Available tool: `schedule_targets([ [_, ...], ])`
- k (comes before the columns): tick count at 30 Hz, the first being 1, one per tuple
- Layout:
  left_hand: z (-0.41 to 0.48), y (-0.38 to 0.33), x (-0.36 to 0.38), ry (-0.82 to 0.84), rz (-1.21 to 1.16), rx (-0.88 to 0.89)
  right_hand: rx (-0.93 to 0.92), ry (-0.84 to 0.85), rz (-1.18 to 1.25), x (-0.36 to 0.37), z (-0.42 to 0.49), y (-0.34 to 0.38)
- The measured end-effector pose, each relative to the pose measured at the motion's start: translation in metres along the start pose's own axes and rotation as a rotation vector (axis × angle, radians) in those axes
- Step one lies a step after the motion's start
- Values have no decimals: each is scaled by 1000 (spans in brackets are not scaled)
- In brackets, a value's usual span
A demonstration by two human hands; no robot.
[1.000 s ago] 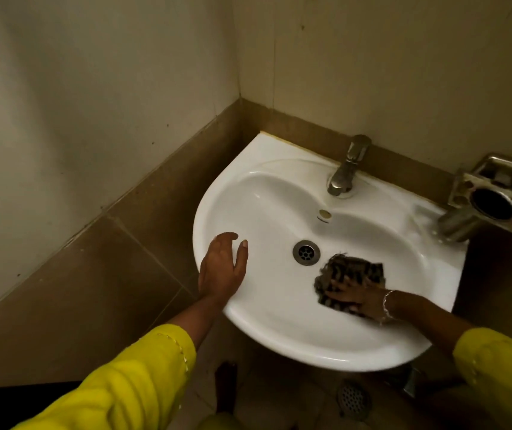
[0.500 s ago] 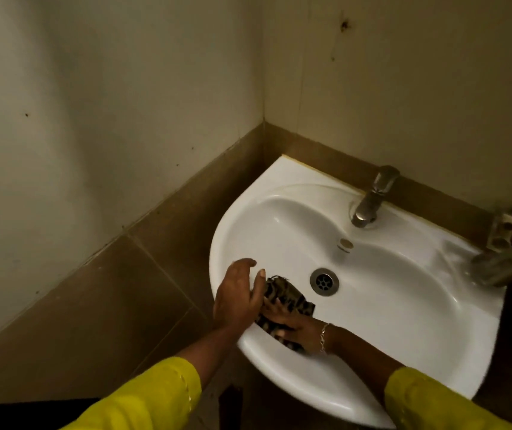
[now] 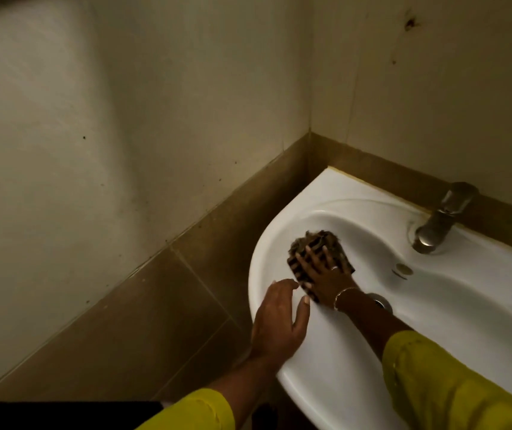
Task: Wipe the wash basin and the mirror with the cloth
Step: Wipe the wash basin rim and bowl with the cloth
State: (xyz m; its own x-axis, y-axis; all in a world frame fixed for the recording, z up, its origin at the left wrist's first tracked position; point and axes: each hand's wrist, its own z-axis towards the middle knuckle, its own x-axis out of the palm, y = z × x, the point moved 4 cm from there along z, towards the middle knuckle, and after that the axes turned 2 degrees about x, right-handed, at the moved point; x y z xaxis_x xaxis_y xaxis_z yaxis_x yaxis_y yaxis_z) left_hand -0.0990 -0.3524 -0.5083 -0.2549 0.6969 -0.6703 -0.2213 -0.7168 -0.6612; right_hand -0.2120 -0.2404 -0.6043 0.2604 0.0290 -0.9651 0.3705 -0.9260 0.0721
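Note:
A white wash basin (image 3: 453, 308) is fixed in the corner of two walls. A dark checked cloth (image 3: 320, 243) lies on the inner left slope of the bowl. My right hand (image 3: 326, 274) presses it flat with spread fingers. My left hand (image 3: 279, 324) rests on the basin's left rim, fingers relaxed and holding nothing. The drain (image 3: 380, 302) is partly hidden behind my right wrist. No mirror is in view.
A metal tap (image 3: 438, 225) stands at the back of the basin, with an overflow hole (image 3: 403, 269) below it. Pale walls with a brown tile band (image 3: 143, 311) close in on the left and behind.
My right hand has slid the cloth from the front left of the bowl up along the left inner slope. The view has shifted left and up. My left hand stays on the rim.

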Motion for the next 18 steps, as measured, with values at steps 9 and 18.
schedule_targets([
  [9,1,0,-2,12,27,-26,354,-6,-23,-8,-18,-23],
  [18,3,4,-2,39,45,-29,154,243,276,19,-42,1],
])
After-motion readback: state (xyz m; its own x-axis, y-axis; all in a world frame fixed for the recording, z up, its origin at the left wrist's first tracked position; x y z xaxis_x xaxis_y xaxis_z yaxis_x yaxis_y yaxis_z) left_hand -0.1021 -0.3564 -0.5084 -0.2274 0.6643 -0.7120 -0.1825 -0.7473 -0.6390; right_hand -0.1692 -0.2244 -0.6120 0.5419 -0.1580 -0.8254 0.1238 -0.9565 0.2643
